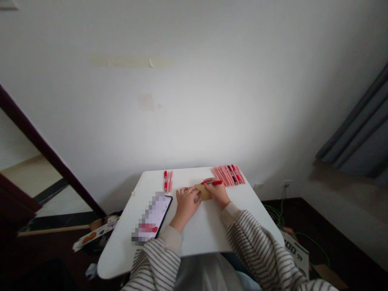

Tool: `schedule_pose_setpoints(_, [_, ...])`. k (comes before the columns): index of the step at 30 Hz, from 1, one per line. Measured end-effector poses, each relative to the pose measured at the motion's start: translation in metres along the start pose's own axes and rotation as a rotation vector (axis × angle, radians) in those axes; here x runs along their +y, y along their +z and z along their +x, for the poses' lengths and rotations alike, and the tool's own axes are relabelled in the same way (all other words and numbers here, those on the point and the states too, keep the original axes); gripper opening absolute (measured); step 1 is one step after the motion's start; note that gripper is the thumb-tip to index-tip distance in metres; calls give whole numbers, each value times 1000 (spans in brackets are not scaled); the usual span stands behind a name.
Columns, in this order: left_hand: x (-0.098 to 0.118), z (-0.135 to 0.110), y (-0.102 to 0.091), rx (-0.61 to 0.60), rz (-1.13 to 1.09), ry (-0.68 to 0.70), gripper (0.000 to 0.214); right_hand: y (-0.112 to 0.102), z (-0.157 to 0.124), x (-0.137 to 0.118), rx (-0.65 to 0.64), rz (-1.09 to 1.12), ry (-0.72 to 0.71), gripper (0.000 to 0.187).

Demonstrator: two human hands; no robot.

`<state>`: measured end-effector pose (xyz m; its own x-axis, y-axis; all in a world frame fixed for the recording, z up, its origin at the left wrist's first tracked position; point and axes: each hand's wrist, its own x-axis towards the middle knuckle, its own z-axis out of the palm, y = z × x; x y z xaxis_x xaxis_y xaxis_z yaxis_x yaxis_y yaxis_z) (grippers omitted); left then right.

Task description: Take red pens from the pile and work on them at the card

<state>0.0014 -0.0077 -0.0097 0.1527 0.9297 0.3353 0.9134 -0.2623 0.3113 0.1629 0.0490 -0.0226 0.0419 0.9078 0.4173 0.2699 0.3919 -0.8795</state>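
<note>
My right hand (pixel 217 193) grips a red pen (pixel 213 182), its tip over a small tan card (pixel 202 191) that lies on the white table (pixel 200 234). My left hand (pixel 185 201) rests flat on the table with its fingers on the card's left edge, pinning it down. A row of several pink and red pens (pixel 228 174) lies at the table's far right, just beyond my right hand. Two pink and red pens (pixel 168 181) lie at the far edge, left of my left hand.
A phone (pixel 153 218) with a blurred screen lies left of my left arm. The table stands against a white wall. A grey curtain (pixel 360 133) hangs at right. Green cables (pixel 274 214) and boxes (pixel 295 250) sit on the dark floor.
</note>
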Motion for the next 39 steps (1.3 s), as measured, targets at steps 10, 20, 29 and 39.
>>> schedule_pose_setpoints(10, [4,0,-3,-22,-16,-25,28,1,4,7,37,-209,-37,13])
schedule_pose_setpoints(20, [5,1,-4,-10,-7,-21,26,3,3,9,75,-256,-59,11])
schedule_pose_setpoints(29, [4,1,-3,-11,-25,-21,27,2,5,13,107,-239,-51,9])
schedule_pose_setpoints(39, [2,3,-2,-8,16,-33,29,-2,2,0,136,66,-80,26])
